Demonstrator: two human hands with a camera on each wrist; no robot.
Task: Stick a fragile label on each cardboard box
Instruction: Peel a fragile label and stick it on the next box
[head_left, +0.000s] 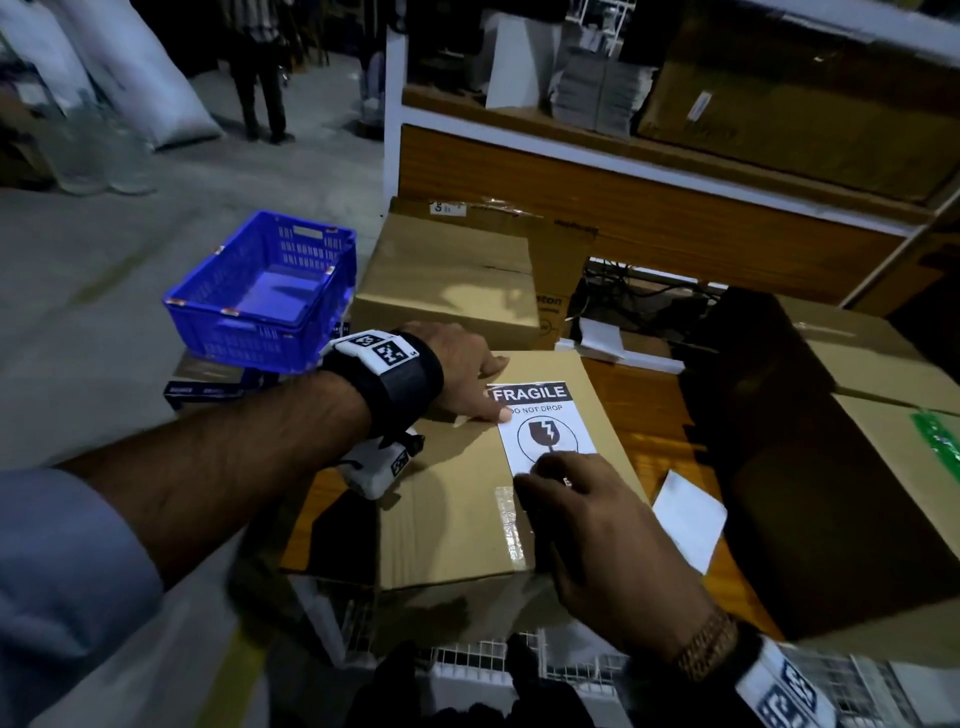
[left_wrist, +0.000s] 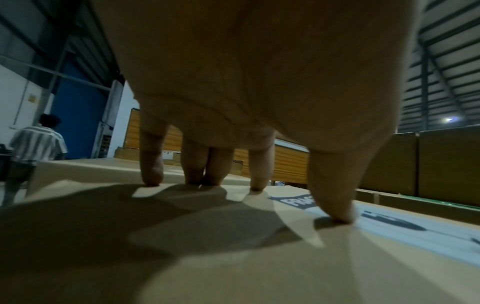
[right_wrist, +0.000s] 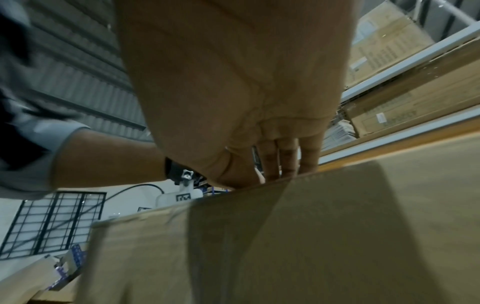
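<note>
Four brown cardboard boxes (head_left: 457, 499), one white fragile label (head_left: 540, 421) (printed black), one blue plastic crate (head_left: 265, 291), two hands.

fragile label (head_left: 545, 431) foot under right hand (head_left: 608, 540)

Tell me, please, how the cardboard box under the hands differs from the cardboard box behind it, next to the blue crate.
The box under the hands carries a fragile label; the box behind it shows none on its visible faces. The near box is pressed by the left hand and right hand; the far box is untouched. The near box shows clear tape along its seam; the far one's seam tape is not plain. Both are closed, plain brown cardboard.
</note>
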